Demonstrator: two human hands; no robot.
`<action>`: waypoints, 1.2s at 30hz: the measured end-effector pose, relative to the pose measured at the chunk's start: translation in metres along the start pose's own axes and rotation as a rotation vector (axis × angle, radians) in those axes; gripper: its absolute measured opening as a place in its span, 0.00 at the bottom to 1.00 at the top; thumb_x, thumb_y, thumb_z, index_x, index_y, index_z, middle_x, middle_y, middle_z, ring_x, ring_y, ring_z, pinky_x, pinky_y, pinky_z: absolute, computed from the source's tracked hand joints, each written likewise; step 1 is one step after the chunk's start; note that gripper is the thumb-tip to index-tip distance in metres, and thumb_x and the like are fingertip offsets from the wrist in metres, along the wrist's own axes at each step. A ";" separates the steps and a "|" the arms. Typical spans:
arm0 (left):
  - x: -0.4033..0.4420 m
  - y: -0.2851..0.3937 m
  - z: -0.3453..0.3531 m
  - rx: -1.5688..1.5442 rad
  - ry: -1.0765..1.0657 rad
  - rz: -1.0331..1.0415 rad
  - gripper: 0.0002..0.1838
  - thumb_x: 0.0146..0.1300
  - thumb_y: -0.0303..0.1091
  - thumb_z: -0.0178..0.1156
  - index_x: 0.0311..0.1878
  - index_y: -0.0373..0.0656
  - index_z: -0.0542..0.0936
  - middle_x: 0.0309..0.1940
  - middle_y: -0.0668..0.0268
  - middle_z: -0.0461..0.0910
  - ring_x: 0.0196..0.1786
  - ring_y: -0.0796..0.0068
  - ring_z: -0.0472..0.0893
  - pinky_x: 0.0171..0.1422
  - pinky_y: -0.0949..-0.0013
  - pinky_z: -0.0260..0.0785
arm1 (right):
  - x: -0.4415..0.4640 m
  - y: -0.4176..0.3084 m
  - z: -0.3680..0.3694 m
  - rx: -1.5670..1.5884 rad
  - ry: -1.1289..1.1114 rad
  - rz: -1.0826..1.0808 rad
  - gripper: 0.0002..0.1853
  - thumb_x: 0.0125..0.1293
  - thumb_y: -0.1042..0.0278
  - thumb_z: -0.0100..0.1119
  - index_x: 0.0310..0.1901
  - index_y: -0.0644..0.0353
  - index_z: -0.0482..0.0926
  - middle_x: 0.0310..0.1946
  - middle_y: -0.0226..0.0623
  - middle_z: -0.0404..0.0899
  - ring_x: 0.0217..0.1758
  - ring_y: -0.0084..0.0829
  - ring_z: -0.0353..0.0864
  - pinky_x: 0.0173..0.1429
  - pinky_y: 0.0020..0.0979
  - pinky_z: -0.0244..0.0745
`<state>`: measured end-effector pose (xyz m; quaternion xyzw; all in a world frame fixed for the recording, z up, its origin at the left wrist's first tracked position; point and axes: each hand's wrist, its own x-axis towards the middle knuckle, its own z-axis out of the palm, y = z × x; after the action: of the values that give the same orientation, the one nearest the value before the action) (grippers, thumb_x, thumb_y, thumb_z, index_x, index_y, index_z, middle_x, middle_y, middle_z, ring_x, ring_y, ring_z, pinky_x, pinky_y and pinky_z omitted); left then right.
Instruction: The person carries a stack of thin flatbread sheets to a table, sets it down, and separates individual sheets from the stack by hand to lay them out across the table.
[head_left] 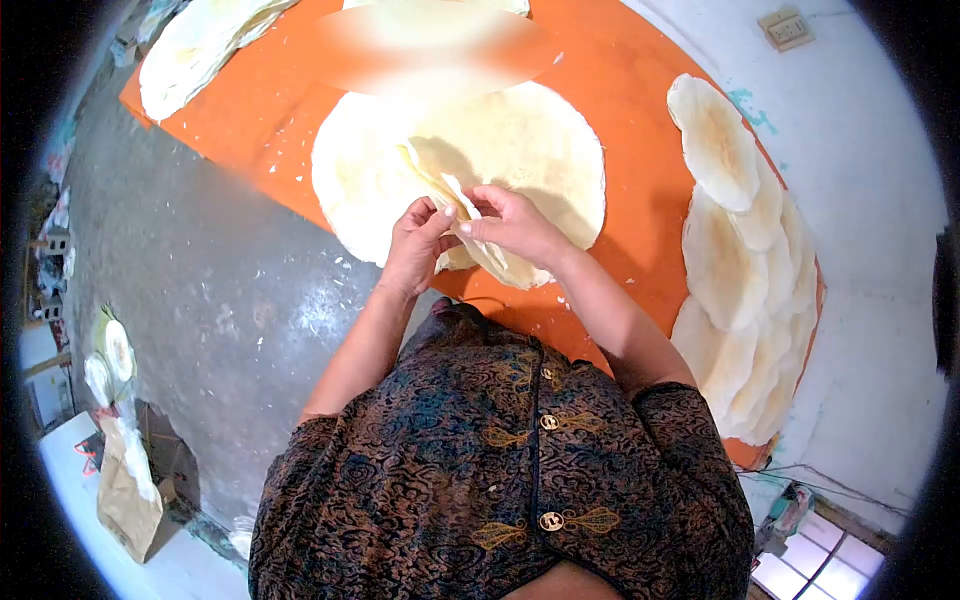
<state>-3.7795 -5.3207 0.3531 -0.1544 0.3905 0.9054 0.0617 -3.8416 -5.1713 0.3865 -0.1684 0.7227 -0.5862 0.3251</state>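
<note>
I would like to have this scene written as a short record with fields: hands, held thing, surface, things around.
Left hand: fingers pinching a folded pale piece
Right hand: gripping the same piece, beside the left
Under the hands: large, pale round sheet
Surface: orange table
Right side: overlapping pale sheets, some browned in places
Far left: another pile of sheets
Wall: outlet
Clothing: dark patterned garment
Unclear: the blurred patch at the top
</note>
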 end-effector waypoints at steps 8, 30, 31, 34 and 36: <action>0.000 0.000 0.001 0.007 -0.020 0.021 0.11 0.60 0.30 0.52 0.45 0.37 0.73 0.39 0.65 0.76 0.39 0.77 0.76 0.44 0.71 0.72 | 0.003 -0.007 0.003 -0.019 0.046 0.061 0.26 0.53 0.62 0.60 0.50 0.70 0.67 0.42 0.41 0.74 0.45 0.29 0.73 0.48 0.28 0.69; 0.013 -0.011 0.001 0.089 0.341 0.047 0.13 0.60 0.31 0.52 0.45 0.32 0.69 0.37 0.58 0.75 0.36 0.68 0.77 0.40 0.66 0.72 | 0.035 -0.037 -0.054 -0.365 0.223 -0.089 0.15 0.52 0.70 0.47 0.42 0.62 0.74 0.37 0.50 0.77 0.42 0.43 0.76 0.48 0.36 0.69; 0.011 -0.007 0.005 0.103 0.329 0.060 0.13 0.59 0.30 0.53 0.44 0.33 0.70 0.36 0.60 0.76 0.35 0.69 0.77 0.40 0.67 0.71 | 0.032 -0.042 -0.058 -0.313 0.176 -0.078 0.15 0.52 0.70 0.47 0.42 0.62 0.75 0.38 0.49 0.77 0.43 0.42 0.76 0.49 0.36 0.69; 0.018 -0.005 0.022 0.163 0.270 0.135 0.09 0.57 0.29 0.55 0.40 0.35 0.72 0.33 0.63 0.77 0.34 0.75 0.76 0.38 0.73 0.69 | 0.031 -0.035 -0.048 -0.350 0.148 -0.133 0.16 0.51 0.71 0.48 0.43 0.62 0.75 0.39 0.48 0.77 0.45 0.41 0.75 0.50 0.36 0.68; 0.021 -0.007 0.028 0.190 0.247 0.159 0.09 0.58 0.29 0.55 0.39 0.35 0.73 0.32 0.64 0.77 0.33 0.77 0.76 0.37 0.75 0.69 | 0.042 -0.001 -0.044 -0.368 0.089 -0.058 0.20 0.50 0.68 0.51 0.47 0.61 0.72 0.43 0.48 0.75 0.49 0.40 0.74 0.53 0.35 0.67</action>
<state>-3.8043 -5.2959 0.3598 -0.2265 0.4899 0.8407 -0.0444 -3.9018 -5.1651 0.3808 -0.2197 0.8261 -0.4603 0.2395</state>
